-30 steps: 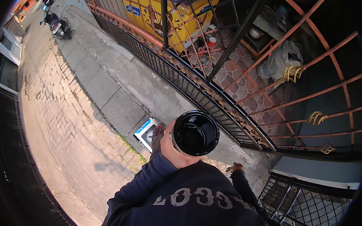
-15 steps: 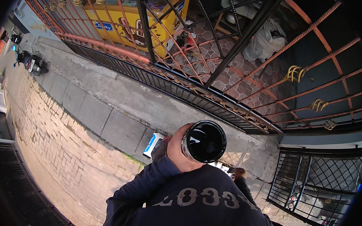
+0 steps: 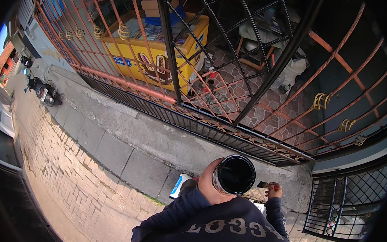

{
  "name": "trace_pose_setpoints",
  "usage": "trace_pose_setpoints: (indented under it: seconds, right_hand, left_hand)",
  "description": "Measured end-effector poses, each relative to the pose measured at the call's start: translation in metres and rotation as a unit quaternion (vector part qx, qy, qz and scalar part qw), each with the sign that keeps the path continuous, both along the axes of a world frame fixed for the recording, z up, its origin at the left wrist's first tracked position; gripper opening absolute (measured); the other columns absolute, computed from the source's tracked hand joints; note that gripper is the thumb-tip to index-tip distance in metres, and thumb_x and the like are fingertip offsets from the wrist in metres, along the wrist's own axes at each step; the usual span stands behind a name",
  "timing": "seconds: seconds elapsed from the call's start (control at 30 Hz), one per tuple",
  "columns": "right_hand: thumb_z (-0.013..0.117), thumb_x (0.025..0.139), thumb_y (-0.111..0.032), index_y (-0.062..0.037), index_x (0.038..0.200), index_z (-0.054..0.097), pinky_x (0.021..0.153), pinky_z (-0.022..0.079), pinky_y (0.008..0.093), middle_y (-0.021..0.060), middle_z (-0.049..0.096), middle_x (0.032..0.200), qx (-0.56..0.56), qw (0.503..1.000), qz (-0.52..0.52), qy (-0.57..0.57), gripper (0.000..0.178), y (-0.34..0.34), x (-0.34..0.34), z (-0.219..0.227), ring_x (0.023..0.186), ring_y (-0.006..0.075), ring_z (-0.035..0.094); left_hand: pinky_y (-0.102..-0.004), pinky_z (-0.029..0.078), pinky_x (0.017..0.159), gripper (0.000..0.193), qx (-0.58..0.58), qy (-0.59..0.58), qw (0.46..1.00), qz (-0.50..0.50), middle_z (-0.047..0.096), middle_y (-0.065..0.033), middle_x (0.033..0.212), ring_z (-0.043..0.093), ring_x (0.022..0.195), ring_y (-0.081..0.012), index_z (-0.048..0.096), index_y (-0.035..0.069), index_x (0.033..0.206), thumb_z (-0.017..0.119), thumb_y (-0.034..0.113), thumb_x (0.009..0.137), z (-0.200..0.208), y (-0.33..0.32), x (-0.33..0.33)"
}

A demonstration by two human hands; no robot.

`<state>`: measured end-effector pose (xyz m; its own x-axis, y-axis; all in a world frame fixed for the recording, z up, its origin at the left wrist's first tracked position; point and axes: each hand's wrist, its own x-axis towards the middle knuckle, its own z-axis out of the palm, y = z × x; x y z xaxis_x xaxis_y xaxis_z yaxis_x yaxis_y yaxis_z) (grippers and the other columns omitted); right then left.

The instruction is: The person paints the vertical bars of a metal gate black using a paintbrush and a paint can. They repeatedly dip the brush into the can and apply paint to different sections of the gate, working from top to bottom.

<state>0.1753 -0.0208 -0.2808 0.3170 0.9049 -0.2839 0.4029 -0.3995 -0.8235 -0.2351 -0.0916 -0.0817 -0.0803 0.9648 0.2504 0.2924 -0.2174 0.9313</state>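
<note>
My left hand (image 3: 209, 185) is wrapped round the side of an open paint can (image 3: 228, 187), held upright in front of my chest. Glossy black paint coats the can's inner wall and rim. Lower and to the right, my right hand (image 3: 274, 192) grips a small paintbrush (image 3: 262, 184) with a dark head; a bit of red shows at the fingers. The brush is apart from both the can and the metal grille (image 3: 172, 55) ahead. Some of the grille's bars are black, others rusty orange with gold-coloured twists.
Behind the grille stand a yellow chest freezer (image 3: 154, 63) and white bags (image 3: 290, 75). A low black railing (image 3: 157, 114) runs along its foot. A blue-and-white box (image 3: 178, 186) sits on the ground by my left arm. A motorbike (image 3: 43, 90) is parked far left; a black gate (image 3: 340, 200) stands right.
My view has tilted up, so grille and freezer show more. The can sits lower and further right in view. My right hand has come out from beside my body, showing the brush.
</note>
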Motion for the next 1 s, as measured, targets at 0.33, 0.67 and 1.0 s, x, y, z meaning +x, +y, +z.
trace_pose_setpoints:
  seconds: [0.33,0.67,1.0]
  right_hand:
    - [0.066,0.091,-0.027,-0.0012,0.098,0.074,0.055,0.060,0.0448,0.0170,0.075,0.082,-0.303,0.943,0.035,-0.132,0.028,-0.049,0.065,-0.076,0.067,0.0309,0.074]
    - [0.063,0.094,-0.020,-0.0003,0.100,0.071,0.047,0.058,0.0435,0.0179,0.074,0.079,-0.181,0.983,0.018,0.011,0.022,0.007,0.051,-0.084,0.063,0.0299,0.073]
    - [0.065,0.088,-0.034,-0.0106,0.110,0.073,0.091,0.056,0.0491,0.0228,0.073,0.103,-0.116,0.973,-0.052,-0.192,0.033,-0.012,0.022,-0.011,0.102,0.0423,0.069]
  left_hand:
    - [-0.0407,0.047,0.109,0.112,-0.017,-0.110,0.991,0.073,0.062,-0.0195,0.134,0.062,0.126,-0.0310,0.040,-0.002,0.147,0.098,0.026,0.055,0.027,-0.012,-0.017]
    - [-0.0403,0.045,0.109,0.117,-0.005,-0.125,0.986,0.114,0.061,-0.0178,0.132,0.061,0.125,-0.0270,0.034,-0.007,0.145,0.100,0.024,0.055,0.028,-0.014,-0.014]
    - [-0.0412,0.053,0.102,0.098,-0.032,-0.126,0.988,-0.081,0.065,-0.0145,0.129,0.067,0.115,-0.0245,0.044,-0.001,0.142,0.097,0.014,0.061,0.014,0.040,0.034]
